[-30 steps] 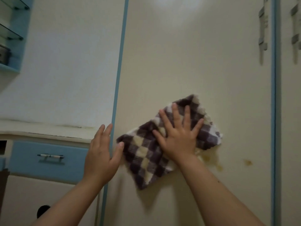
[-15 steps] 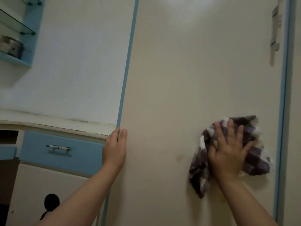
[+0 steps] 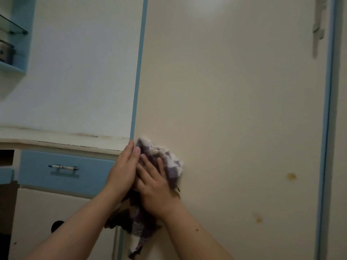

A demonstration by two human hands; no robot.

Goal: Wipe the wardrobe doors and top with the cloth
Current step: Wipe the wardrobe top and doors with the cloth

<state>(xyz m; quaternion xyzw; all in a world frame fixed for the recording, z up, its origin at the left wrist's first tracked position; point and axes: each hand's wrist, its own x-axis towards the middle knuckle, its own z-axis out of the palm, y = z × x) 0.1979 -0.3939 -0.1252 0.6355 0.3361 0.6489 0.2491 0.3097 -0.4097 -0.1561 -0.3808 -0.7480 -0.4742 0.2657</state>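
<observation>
Cream over the wardrobe door (image 3: 234, 109). Pale blue on the edge strip (image 3: 138, 72) at nine o'clock of it and on the second strip (image 3: 326, 109) at three o'clock. Checked in dark purple and off-white on the cloth (image 3: 171, 162), just below centre. Yellow-brown on the stain (image 3: 291, 176) at four o'clock and on the lower stain (image 3: 258, 219) toward five. Off-white on the door handle (image 3: 318, 25) at one o'clock. Mid blue on the drawer (image 3: 37, 171) at eight o'clock, with a white, dark-tipped pull (image 3: 63, 167). White with a bluish cast on the wall (image 3: 84, 72) at ten o'clock. Blue on the shelf (image 3: 11, 69) at the nine o'clock edge, dull grey on the pot (image 3: 5, 53) above it. Cream on the cabinet panel (image 3: 56, 207) at seven o'clock.
</observation>
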